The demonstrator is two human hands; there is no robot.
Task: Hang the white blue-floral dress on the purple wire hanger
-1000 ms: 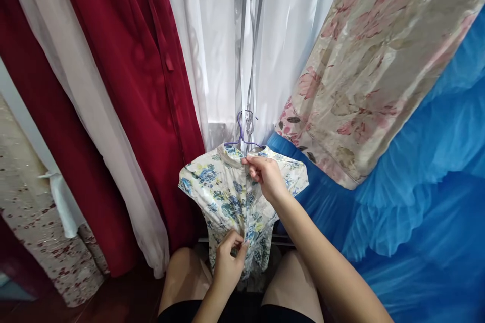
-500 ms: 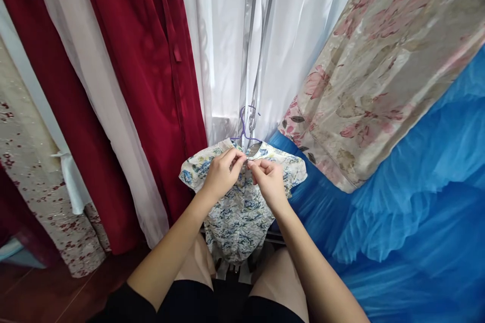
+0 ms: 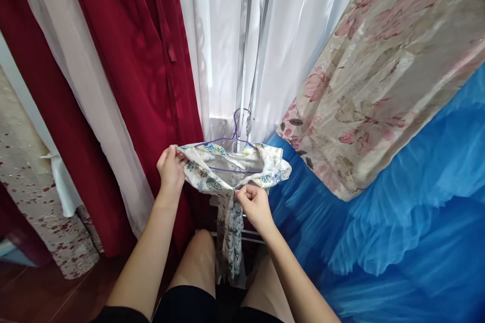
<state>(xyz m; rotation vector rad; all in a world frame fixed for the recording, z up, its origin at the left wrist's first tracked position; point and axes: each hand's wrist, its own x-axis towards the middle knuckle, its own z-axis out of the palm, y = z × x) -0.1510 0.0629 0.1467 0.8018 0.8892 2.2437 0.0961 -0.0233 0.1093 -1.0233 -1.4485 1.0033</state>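
A small white dress with blue flowers (image 3: 231,171) hangs on a purple wire hanger (image 3: 237,133) in front of me. Its top is spread open, so the pale inside and the hanger's wire show. My left hand (image 3: 171,167) is closed on the dress's left shoulder edge. My right hand (image 3: 253,204) pinches the fabric at the front middle, just below the opening. The rest of the dress hangs down in a narrow bunch between my knees.
Hanging garments crowd round: a dark red dress (image 3: 125,60) and a sheer pale one (image 3: 76,75) on the left, white fabric (image 3: 291,35) behind, a pink-flowered satin piece (image 3: 382,65) and blue tulle (image 3: 397,222) on the right. Silver ribbons (image 3: 250,45) drop to the hanger. Dark wooden floor (image 3: 34,298) lies at lower left.
Both hands left the collar. My left hand moved out to the left shoulder, my right hand came down to the front, and the dress top now lies spread open on the hanger.
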